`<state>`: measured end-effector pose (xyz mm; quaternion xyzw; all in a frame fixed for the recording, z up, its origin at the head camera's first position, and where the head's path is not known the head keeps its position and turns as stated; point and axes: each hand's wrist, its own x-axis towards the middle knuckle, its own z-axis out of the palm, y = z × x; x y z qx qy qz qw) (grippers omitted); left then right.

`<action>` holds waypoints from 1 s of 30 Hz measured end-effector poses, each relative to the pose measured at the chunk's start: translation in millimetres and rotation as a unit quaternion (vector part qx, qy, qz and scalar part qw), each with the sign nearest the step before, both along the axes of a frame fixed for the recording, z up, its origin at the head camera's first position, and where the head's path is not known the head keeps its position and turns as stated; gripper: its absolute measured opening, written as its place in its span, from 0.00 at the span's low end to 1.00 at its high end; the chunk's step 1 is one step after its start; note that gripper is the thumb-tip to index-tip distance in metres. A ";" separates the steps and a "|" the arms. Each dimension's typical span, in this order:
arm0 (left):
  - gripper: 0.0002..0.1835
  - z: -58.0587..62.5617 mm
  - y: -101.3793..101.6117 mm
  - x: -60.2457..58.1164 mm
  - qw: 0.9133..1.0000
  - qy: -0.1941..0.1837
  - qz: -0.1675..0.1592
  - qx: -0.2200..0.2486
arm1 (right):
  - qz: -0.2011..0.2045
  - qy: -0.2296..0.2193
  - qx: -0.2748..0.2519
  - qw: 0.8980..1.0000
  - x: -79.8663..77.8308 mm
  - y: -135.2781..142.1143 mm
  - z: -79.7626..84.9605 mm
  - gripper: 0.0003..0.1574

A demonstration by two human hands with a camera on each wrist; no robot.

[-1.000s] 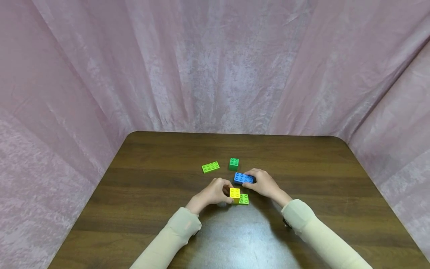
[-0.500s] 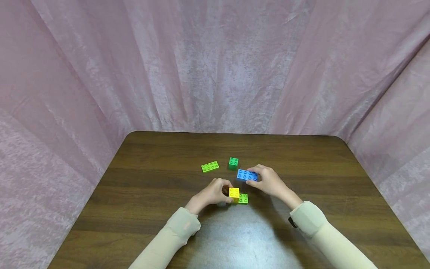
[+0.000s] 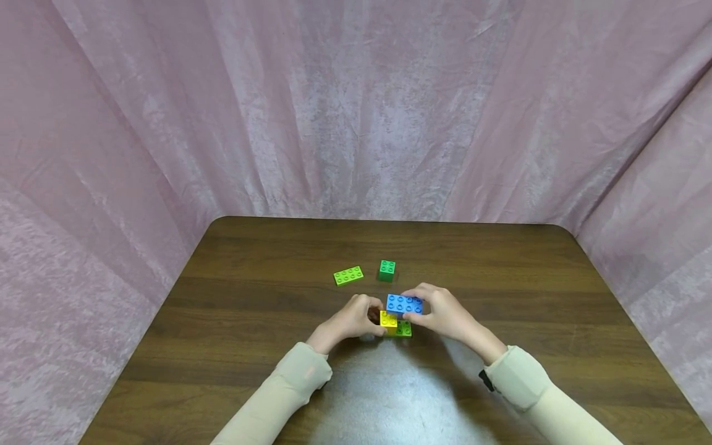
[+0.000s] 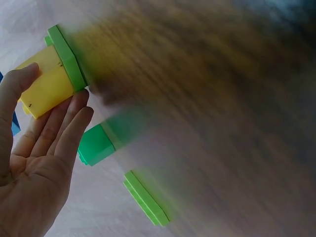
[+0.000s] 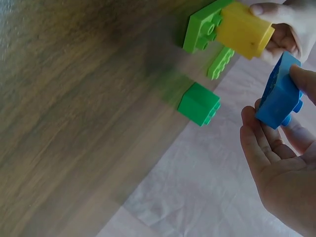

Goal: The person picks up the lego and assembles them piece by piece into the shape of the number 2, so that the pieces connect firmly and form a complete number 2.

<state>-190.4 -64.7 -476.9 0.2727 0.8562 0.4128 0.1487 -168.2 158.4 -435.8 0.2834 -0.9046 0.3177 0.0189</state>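
Blue brick (image 3: 402, 303) in the grip of right hand (image 3: 445, 314), yellow brick (image 3: 387, 321) in left hand (image 3: 350, 317)

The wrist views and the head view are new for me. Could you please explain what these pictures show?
There is no machine, only a person's two bare hands. The head view comes from a camera worn on the head; each wrist view comes from a camera on that wrist. The left hand grips a yellow toy building brick, which sits on one end of a lime-green studded plate. The right hand holds a blue brick in the air, close to the yellow one. Farther back on the wooden table lie a green brick and a second lime-green plate.
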 end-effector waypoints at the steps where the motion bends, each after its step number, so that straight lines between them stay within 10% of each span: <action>1: 0.13 -0.5 0.1 -0.2 1.000 -0.002 0.002 -0.001 | -0.001 -0.008 0.001 1.000 0.8 -0.5 0.4 0.23; 30: 0.13 -2.1 -0.6 -0.6 1.000 -0.020 0.012 0.012 | 0.026 -0.036 -0.017 0.999 6.0 -7.0 -11.7 0.20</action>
